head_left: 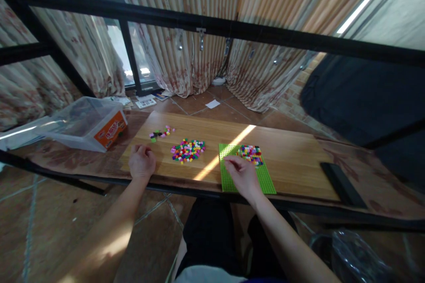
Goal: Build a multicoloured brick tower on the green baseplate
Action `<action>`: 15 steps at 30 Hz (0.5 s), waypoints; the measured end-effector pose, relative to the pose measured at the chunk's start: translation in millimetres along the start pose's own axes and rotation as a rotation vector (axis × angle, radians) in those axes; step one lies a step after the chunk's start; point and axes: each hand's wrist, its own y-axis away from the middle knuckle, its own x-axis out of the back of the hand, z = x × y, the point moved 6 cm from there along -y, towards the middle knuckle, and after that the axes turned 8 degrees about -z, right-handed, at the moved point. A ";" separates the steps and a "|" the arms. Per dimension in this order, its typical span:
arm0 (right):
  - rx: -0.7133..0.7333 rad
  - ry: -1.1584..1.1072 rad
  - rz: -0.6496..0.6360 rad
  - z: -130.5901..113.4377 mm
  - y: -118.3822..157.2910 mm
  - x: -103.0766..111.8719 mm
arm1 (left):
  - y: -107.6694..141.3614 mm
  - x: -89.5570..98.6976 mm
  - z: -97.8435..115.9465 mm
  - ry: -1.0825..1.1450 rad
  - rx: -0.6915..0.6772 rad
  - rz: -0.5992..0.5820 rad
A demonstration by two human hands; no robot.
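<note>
My right hand [243, 176] is over the green studded baseplate [229, 181], its thumb and fingers pinched together near the plate's left part. Whatever may be in that pinch is too small to make out. A block of many-coloured small bricks [251, 154] is set on the plate's upper right, just beyond the hand. My left hand [142, 161] rests closed on the left end of the wooden board [292, 159], with no object visible in it. Between the hands lies a loose pile of small coloured bricks [188, 150]. A smaller scatter of bricks [161, 133] is farther back, beyond my left hand.
On the left stands a clear plastic bin [79, 121] with an orange label. A long black object [343, 184] lies at the board's right end. A black metal rail [212, 28] crosses in front of the curtains. A strip of sunlight falls across the board and plate.
</note>
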 end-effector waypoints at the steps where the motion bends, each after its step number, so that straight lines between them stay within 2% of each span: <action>1: -0.021 -0.038 0.016 2.5 2.3 10.3 | -0.3 -0.4 -0.6 0.001 0.000 0.001; 5: -0.067 -0.075 0.119 8.7 3.1 51.3 | -1.3 -2.1 -2.9 0.002 -0.003 0.014; 9: -0.040 0.095 0.191 0.6 -4.1 80.2 | -1.8 -3.2 -3.3 -0.018 -0.003 0.011; 12: 0.012 0.311 0.203 -11.3 -10.0 88.4 | -2.3 -4.4 -3.6 -0.032 -0.002 0.004; 15: 0.087 0.420 0.165 -18.3 -16.5 85.4 | -2.9 -5.6 -4.3 -0.033 -0.012 0.015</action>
